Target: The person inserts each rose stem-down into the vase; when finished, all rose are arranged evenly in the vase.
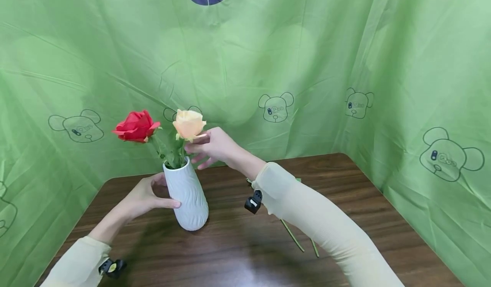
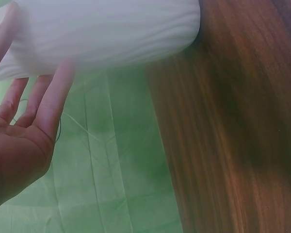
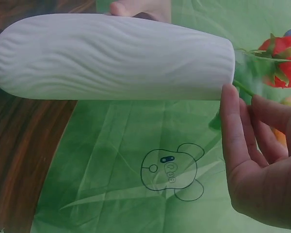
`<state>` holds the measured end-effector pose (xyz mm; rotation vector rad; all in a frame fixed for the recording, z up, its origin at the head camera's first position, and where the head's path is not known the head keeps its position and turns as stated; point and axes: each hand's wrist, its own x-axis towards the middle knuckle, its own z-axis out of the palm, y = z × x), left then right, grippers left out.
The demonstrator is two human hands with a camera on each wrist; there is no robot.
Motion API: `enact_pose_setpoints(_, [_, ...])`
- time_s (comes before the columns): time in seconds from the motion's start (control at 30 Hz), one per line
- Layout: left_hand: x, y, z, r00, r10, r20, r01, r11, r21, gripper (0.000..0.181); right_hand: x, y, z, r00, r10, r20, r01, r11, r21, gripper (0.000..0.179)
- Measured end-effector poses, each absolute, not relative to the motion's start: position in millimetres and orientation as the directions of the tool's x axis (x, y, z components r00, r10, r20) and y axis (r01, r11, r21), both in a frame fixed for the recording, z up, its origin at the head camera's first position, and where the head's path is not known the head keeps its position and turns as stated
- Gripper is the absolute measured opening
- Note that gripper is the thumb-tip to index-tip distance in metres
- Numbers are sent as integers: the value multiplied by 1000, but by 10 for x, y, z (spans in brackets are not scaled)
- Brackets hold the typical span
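Note:
A white vase with a wavy relief stands on the table, tilted slightly in the head view. My left hand holds its side, thumb on the front and fingers round behind. From the vase's mouth rise a red rose, leaning left, and a peach rose to its right. Just below the peach bloom, my right hand pinches that rose's stem between thumb and forefinger. In the right wrist view, a fingertip of this hand is right at the vase rim, beside the green stem.
More green flower stems lie on the brown wooden table, partly hidden under my right forearm. A green cloth printed with bear faces hangs behind the table and along both sides.

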<state>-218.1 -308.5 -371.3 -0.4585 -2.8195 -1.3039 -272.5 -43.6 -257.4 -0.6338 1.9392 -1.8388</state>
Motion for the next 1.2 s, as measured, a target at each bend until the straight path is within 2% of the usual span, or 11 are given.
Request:
enact_pose_setpoints(0.33, [-2184, -3125, -3744, -956, 267, 125, 265, 594, 760, 73, -2713, -438, -2601, -781, -624, 21, -68, 52, -996, 24])
enact_pose_setpoints(0.63, [-2161, -3109, -3757, -952, 275, 134, 275, 579, 768, 69, -2720, -551, -2629, -789, -612, 58, -47, -34, -998, 22])
enact_pose_setpoints(0.93, [-2178, -3074, -3776, -952, 276, 131, 276, 593, 757, 71, -2756, -646, -2740, -812, -584, -4, 2, 4, -1000, 9])
enact_pose_setpoints(1.2, [-2189, -3082, -3732, -952, 273, 135, 278, 594, 755, 72, -2758, -575, -2702, -824, -567, 8, -2, -10, -1000, 11])
